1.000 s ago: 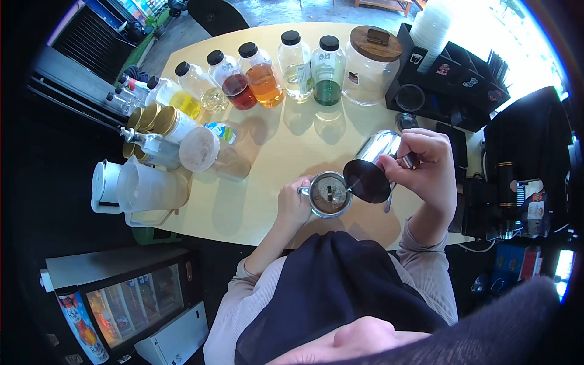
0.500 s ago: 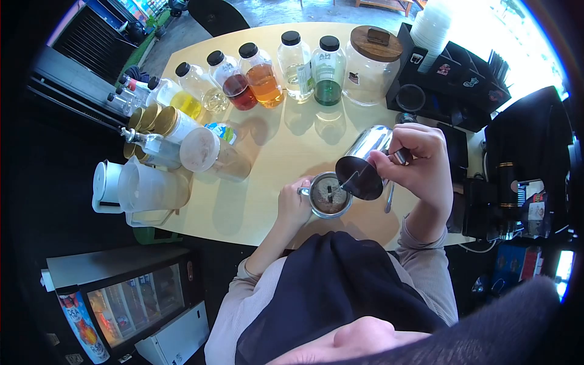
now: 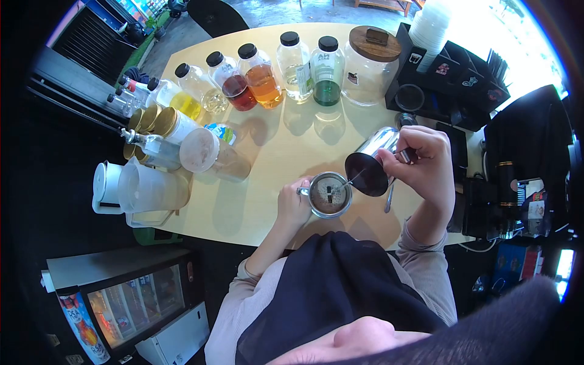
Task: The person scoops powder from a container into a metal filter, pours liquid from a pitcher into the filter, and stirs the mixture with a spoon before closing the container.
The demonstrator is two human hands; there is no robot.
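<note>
My left hand (image 3: 294, 204) is closed around the handle of a metal mug (image 3: 329, 215), which stands upright on the table near its front edge. Brown, speckled liquid (image 3: 325, 193) with a dark reflection shows inside it. Up and to the right, my right hand (image 3: 424, 159) grips the handle of a shiny metal pitcher (image 3: 378, 143). The pitcher is tilted with its dark mouth towards the mug, and a thin stream runs from its rim into the mug. A spoon (image 3: 389, 198) lies on the table below the pitcher, partly hidden.
Bottles of coloured syrup (image 3: 261, 82) with black caps line the table's (image 3: 286, 146) far side, beside a wood-lidded jar (image 3: 370, 73). A powder tub (image 3: 222, 158) and plastic jug (image 3: 152, 185) stand left. At right are a black organiser (image 3: 450, 79) with stacked cups and a dark machine (image 3: 523, 158).
My right hand and the pitcher have shifted slightly right, away from the mug. The stream looks shorter and straighter. My left hand and the mug stay in place.
</note>
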